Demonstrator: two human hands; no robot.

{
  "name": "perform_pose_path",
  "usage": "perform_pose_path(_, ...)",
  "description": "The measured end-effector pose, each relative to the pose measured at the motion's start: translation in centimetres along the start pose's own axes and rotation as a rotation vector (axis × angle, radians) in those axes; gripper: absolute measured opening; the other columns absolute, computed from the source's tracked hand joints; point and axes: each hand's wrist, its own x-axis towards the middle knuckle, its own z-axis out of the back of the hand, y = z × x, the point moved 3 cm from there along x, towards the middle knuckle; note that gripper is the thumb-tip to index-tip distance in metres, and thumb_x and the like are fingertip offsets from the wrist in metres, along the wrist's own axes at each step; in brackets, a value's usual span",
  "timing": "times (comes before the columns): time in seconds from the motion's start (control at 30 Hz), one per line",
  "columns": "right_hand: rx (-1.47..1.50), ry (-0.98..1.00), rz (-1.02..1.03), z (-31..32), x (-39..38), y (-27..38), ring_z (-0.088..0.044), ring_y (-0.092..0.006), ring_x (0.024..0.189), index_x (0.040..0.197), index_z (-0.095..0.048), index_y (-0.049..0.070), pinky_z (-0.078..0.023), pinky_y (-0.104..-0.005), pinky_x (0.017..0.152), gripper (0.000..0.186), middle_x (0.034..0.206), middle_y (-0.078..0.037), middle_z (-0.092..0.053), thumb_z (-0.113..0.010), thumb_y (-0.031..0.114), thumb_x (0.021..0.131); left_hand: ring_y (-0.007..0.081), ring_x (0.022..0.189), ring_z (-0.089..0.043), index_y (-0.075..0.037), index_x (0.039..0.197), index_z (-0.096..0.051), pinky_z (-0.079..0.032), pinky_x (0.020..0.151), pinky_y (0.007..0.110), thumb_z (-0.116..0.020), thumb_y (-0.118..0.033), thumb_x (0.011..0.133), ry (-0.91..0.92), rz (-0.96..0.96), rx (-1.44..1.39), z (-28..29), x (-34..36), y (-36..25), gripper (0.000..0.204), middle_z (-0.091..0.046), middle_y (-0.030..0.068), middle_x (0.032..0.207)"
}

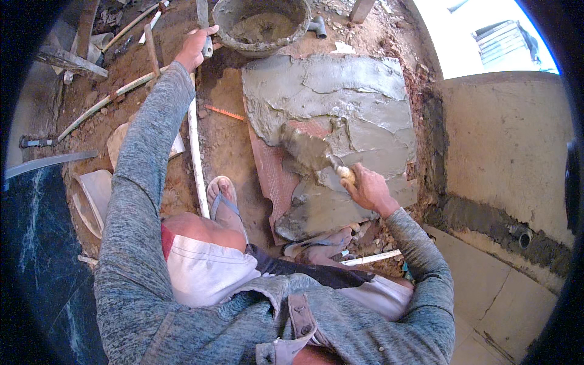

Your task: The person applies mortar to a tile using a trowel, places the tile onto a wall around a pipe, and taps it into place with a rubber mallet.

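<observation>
Crouched low, the person works with both hands. Right hand is clamped around the pale wooden handle of a trowel; the fingers wrap it fully, the blade pointing up and left, its flat face loaded with grey mortar and lying on the wet bed. That bed, a slab of mortar, covers a reddish tile lying flat on the dirt floor; the tile's bare left edge shows beside the blade, and the spread is uneven, in overlapping patches.

Left hand is stretched far forward, fingers closed on a metal tool just beside the rim of a round pan that holds more grey mortar. Whether the tool touches the pan I cannot tell.

Between the arms: a foot in a sandal planted on the dirt, a white pipe running along the floor beside it. Further left, thin pipes and wooden scraps, then a dark marbled slab. To the right, a low plastered wall with a pipe end showing near its base, pale floor tiles below.
</observation>
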Motion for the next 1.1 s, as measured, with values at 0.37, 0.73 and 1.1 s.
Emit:
perform_pose_path(0.37,-0.008,-0.169,-0.149,-0.1,3.2,-6.3,-0.063,-0.0408,0.073,0.103,-0.052,0.002,-0.049,-0.0504,0.064,0.038,0.077,-0.020,-0.064,-0.054,0.040,0.094,0.0178,0.085,-0.065,-0.005,0.102,-0.061,-0.060,0.074,0.035,-0.071,-0.016,0.085,0.067,0.021,-0.069,-0.3,0.2,1.2,0.023,-0.065,0.0049,0.096)
perform_pose_path(0.73,0.884,0.403,-0.429,-7.3,-2.2,-2.0,-0.048,-0.0106,0.053,0.087,-0.055,0.004,-0.040,-0.0314,0.047,0.044,0.063,-0.001,-0.052,-0.052,0.046,0.095,0.0146,0.040,-0.039,-0.013,0.066,-0.056,-0.030,0.039,0.032,-0.065,-0.031,0.086,0.028,-0.016,0.130,0.3,-0.4,1.1,0.029,-0.042,-0.0007,0.051)
perform_pose_path(1.1,0.245,0.353,-0.031,-7.8,-4.5,0.8,-0.060,-0.0489,0.077,0.103,-0.049,0.000,-0.046,-0.0558,0.068,0.045,0.077,-0.030,-0.062,-0.049,0.043,0.094,0.0120,0.041,-0.037,-0.013,0.067,-0.054,-0.028,0.039,0.030,-0.063,-0.028,0.088,0.035,-0.054,0.197,-0.5,-2.1,-0.3,0.027,-0.040,-0.0027,0.051)
